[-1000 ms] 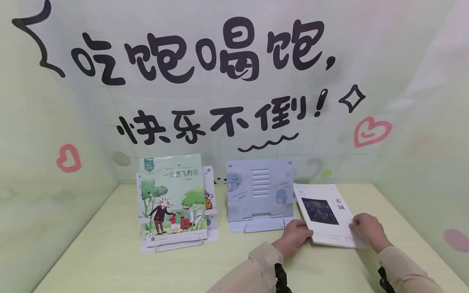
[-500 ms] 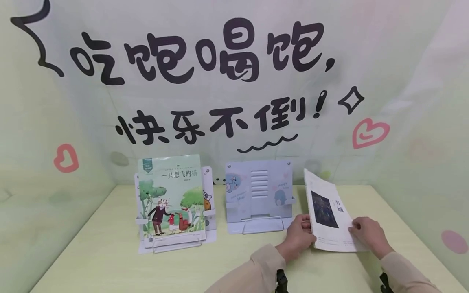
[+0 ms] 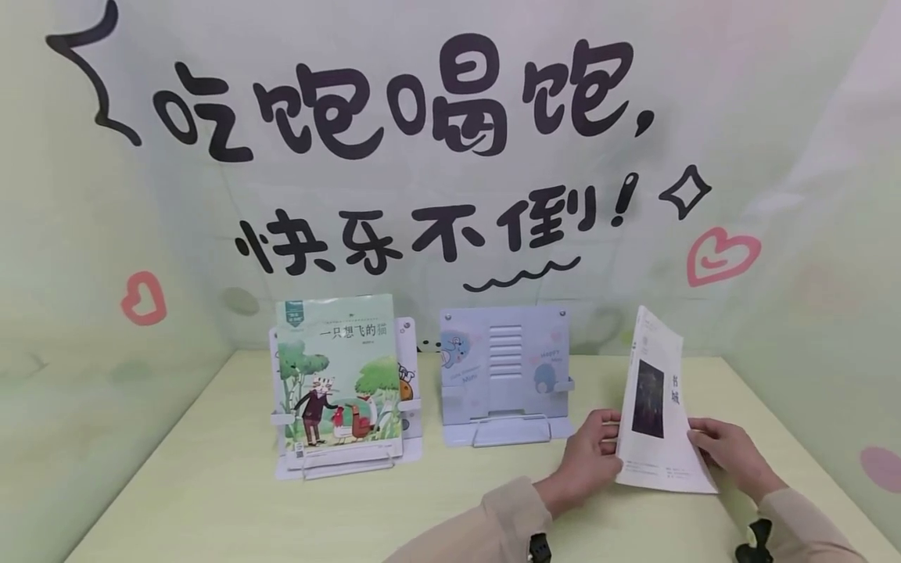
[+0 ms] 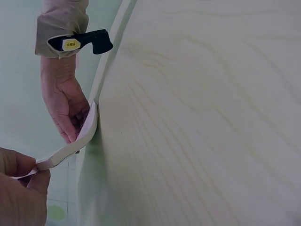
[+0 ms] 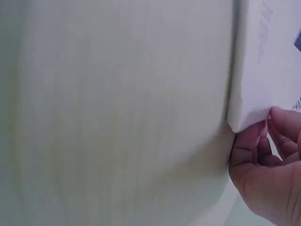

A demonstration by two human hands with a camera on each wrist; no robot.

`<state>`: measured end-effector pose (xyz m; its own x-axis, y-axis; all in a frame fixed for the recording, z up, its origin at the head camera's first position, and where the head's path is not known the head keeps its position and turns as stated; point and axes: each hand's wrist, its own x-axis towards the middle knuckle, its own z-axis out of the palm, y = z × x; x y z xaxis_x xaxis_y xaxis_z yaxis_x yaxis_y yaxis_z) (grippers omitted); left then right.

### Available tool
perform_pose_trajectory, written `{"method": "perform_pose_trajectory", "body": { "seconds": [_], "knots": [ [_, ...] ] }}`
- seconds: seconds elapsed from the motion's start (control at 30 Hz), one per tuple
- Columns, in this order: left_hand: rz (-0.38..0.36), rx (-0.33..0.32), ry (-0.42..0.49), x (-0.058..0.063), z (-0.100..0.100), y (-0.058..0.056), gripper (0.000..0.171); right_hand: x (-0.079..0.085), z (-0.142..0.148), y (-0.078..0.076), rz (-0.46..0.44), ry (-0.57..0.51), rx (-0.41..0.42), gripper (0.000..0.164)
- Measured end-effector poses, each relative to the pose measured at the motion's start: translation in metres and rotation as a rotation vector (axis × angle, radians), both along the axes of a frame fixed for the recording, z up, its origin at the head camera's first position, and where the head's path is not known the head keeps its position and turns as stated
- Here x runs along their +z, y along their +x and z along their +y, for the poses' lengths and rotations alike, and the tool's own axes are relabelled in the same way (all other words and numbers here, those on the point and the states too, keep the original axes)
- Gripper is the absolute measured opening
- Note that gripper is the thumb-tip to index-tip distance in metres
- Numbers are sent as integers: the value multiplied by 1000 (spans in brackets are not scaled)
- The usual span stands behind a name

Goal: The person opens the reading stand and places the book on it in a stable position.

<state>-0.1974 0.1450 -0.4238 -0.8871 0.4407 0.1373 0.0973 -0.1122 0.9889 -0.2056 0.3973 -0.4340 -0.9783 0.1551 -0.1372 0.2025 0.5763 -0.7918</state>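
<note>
A white magazine [image 3: 651, 453] with a dark picture and Chinese characters on its cover is tilted up, its spine side raised and its pages slightly bowed. My left hand [image 3: 590, 460] grips the spine edge, thumb and fingers on either side, as the left wrist view also shows at the magazine's edge [image 4: 77, 145]. On the opposite edge my right hand [image 3: 735, 457] pinches the lower part; in the right wrist view the thumb lies on the cover and curled fingers [image 5: 247, 146] sit beneath. To the left of the left hand stands a pale blue book stand [image 3: 468, 391] with a wire ledge.
A green picture book [image 3: 338, 391] with a cat on its cover leans on a white book stand [image 3: 411, 438] at the left. The pale wood table [image 3: 422, 516] runs back to a printed curtain [image 3: 394, 180] with large black Chinese characters.
Both hands have raised the magazine from lying almost flat to a steep tilt, and it has shifted right, away from the blue stand. The picture book and stands keep their places.
</note>
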Motion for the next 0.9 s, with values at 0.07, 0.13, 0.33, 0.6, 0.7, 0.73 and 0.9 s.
{"method": "perform_pose_trajectory", "body": {
  "seconds": [0.07,0.13,0.33,0.6,0.7,0.73,0.9],
  "knots": [
    [4,4,-16,0,-3,0,62,-1,5,1,-31,-127,10,46],
    [12,8,-31,0,-7,-1,62,-1,8,3,-55,-231,11,41],
    [35,42,-58,5,-17,-7,57,4,8,3,-12,-290,18,33],
    [89,148,-93,16,-40,-19,39,23,-18,-5,87,-237,6,44],
    [98,204,-116,22,-52,-27,35,34,-33,-9,138,-218,22,49],
    [100,218,-124,25,-57,-30,34,38,-38,-11,158,-214,26,49],
    [129,258,-188,37,-89,-47,37,58,-67,-23,274,-229,73,45]
  ]
}}
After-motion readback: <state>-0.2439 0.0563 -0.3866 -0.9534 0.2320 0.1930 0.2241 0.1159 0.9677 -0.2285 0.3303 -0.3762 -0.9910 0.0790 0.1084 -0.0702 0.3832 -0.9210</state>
